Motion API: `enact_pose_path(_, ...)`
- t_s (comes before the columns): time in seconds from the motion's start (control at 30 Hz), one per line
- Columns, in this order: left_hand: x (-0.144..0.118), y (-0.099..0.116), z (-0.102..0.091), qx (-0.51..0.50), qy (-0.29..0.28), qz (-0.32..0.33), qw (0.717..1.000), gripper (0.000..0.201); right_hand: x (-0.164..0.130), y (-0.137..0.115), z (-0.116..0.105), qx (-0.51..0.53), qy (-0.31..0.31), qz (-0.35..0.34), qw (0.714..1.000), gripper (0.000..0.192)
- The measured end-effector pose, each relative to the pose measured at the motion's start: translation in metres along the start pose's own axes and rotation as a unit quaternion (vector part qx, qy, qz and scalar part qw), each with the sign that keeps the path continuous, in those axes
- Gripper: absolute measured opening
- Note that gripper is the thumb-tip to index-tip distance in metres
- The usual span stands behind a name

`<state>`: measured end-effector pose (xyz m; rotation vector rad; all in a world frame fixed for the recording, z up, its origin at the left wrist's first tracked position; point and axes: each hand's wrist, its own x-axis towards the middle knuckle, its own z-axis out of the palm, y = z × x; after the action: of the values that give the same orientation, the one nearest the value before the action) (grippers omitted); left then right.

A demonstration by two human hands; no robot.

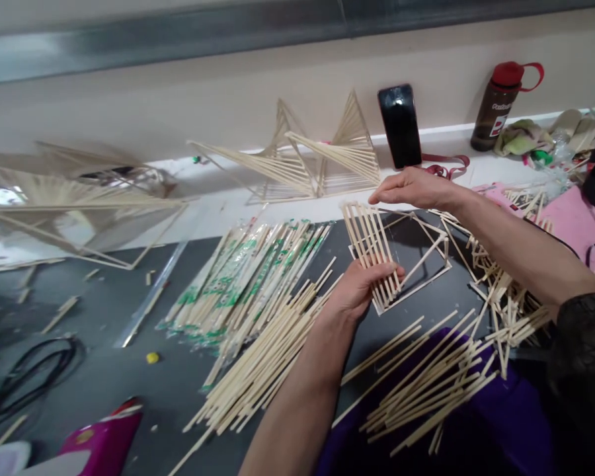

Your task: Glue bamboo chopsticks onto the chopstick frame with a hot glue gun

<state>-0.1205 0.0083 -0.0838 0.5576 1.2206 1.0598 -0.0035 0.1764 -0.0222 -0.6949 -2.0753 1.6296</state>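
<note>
My left hand (361, 285) is closed round the lower part of a flat panel of thin wooden sticks (369, 239), its thumb lying across the front. The panel's sticks run side by side, tilted, with small gaps between them. Over the panel's upper right corner reaches my right hand (412, 186), fingers pressed together and tips at the stick ends. Whatever these fingertips pinch is hidden. An angular stick frame (429, 254) stands just right of the panel and seems to meet it at the bottom.
Loose sticks (272, 357) and plastic-wrapped chopsticks (248, 274) lie left. More sticks (426, 390) rest on purple cloth in front; a tangled stick pile (506, 284) is at right. Finished stick structures (297, 165), a phone (399, 125) and a bottle (496, 109) stand along the wall.
</note>
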Motion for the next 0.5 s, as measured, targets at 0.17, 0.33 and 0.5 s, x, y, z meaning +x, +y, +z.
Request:
enact_pose_path(0.17,-0.002,0.002,0.001,0.022,0.005,0.009,1.000,0.024,0.004,0.011,0.003,0.031,-0.101,-0.004,0.994,0.021)
enact_pose_path(0.33,-0.003,0.003,0.001,0.026,0.013,0.011,1.000,0.023,0.006,0.013,0.009,0.090,-0.104,0.025,0.990,0.021)
enact_pose_path(0.5,-0.004,0.002,0.001,0.024,0.017,0.003,1.000,0.022,0.009,0.017,0.011,0.110,-0.094,0.028,0.989,0.019)
